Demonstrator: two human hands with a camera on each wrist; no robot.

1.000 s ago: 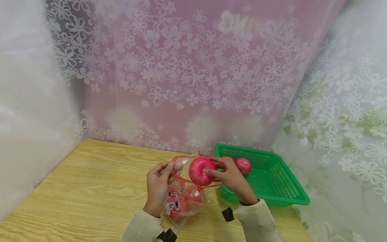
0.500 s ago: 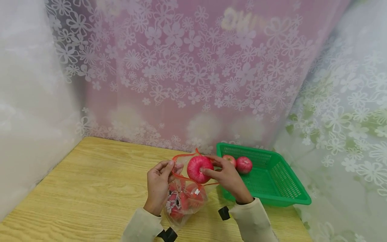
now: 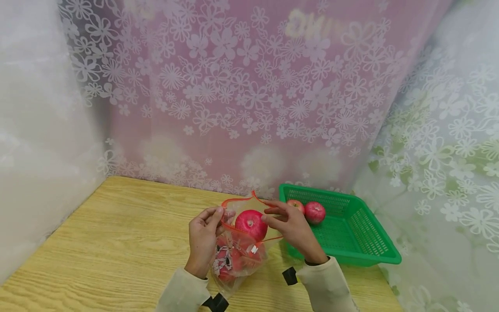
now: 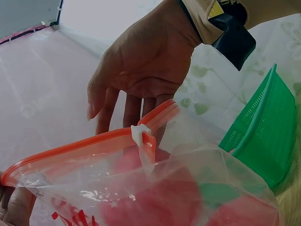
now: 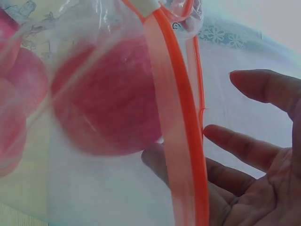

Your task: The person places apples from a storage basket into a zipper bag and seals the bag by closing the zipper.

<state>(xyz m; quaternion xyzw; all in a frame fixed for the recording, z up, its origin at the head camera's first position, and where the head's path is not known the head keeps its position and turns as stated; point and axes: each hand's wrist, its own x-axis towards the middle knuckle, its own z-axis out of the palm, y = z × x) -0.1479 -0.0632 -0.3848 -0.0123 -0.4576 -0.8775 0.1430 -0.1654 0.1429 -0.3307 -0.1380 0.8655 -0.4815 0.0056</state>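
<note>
Bag (image 3: 241, 261) is pinched by left hand (image 3: 204, 242) — apple (image 3: 251, 225) is framed in its mouth, just left of right hand (image 3: 295, 229), fingers spread, nothing held.

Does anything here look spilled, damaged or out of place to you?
No, nothing stands out. Two apples rest in the green basket, the left hand holds the clear bag open, and another apple is in its mouth. I see no spill or damage.
</note>
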